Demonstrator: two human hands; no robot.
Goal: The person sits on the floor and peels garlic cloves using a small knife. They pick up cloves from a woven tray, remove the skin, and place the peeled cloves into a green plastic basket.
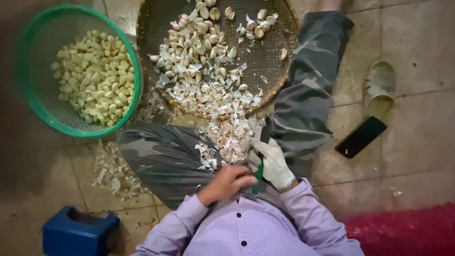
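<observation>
Purple checked shirt point(251, 227) fills the bottom edge of the view, so that's closest, with camouflage-patterned trousers point(163, 156) folded cross-legged on the tiled floor point(417, 137) just past it.

Biggest thing out front is the round woven bamboo tray point(270, 52) at the top edge, piled with unpeeled garlic cloves point(194, 42) and dry papery skins point(230, 137) that spill over its near rim onto the lap. Left of it sits a green plastic mesh basket point(28, 61) holding smooth, pale peeled cloves point(95, 78). A blue plastic stool or box point(78, 232) sits at the bottom left corner, a dusty sandal point(379, 85) and a black phone point(361, 136) lie on the tiles to the right.

Looks like mid-peel to me: one clove getting stripped over the lap. The right hand point(272, 161), in a white knit glove, has its fingers closed around a small knife with a green handle point(258, 173). The bare left hand point(227, 182) is curled nearly shut just beside it, presumably pinching a clove, though I can't actually see it inside the fingers. Next move probably needs a careful shallow nick of the blade to lift the skin without cutting the clove.
</observation>
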